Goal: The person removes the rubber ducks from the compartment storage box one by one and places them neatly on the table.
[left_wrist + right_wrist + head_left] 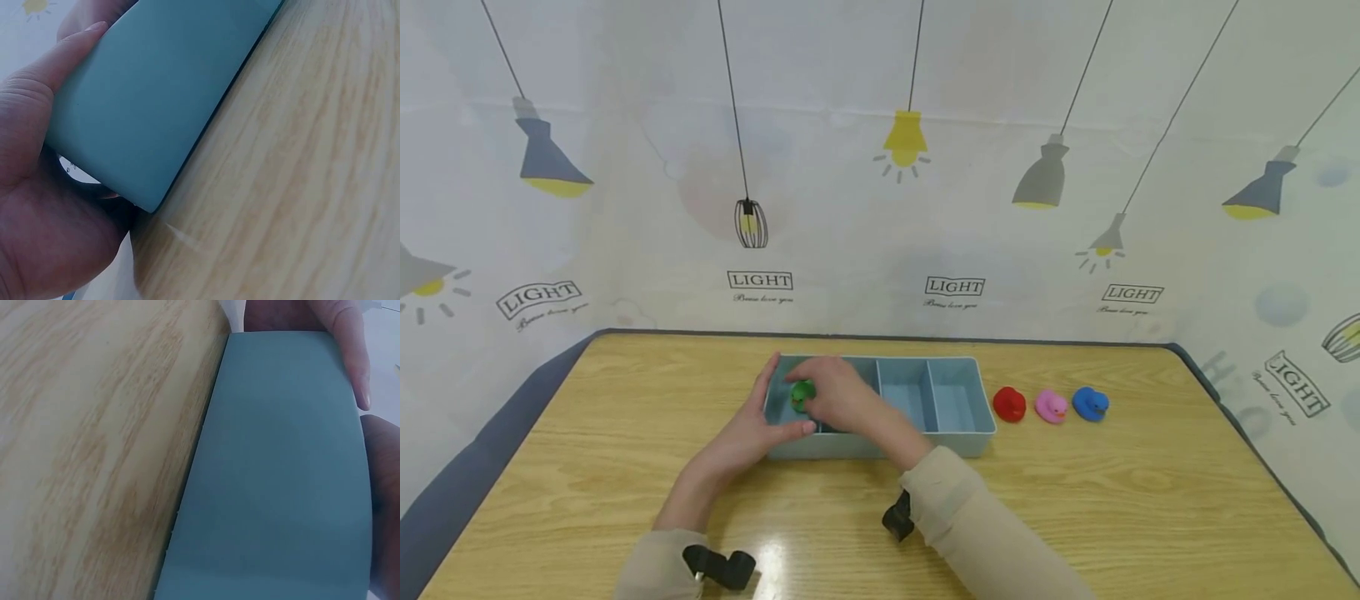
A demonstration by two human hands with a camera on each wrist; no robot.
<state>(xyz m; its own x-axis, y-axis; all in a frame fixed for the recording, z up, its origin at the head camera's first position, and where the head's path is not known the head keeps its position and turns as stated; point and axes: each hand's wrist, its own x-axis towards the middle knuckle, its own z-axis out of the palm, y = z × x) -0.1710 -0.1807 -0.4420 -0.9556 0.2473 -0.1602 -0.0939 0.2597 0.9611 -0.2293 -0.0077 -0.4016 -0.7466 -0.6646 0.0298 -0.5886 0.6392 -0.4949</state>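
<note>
A blue-grey divided box (865, 447) stands lengthwise on the table. My left hand (747, 435) grips its left end, thumb along the front rim and fingers at the far left corner; the left wrist view shows the thumb against the box's front wall (144, 106). Inside the leftmost compartment, a small green rubber duck (802, 395) sits between the thumb and forefinger of my right hand (844, 398), which reaches over the front rim. The right wrist view has the box wall (281, 456) hiding the duck, with only part of the right hand (384, 494) visible behind it.
To the right of the box, a red duck (1009, 404), a pink duck (1051, 406) and a blue duck (1090, 403) stand in a row on the wooden table (820, 517). A cloth printed with lamps (850, 208) hangs behind the table's far edge.
</note>
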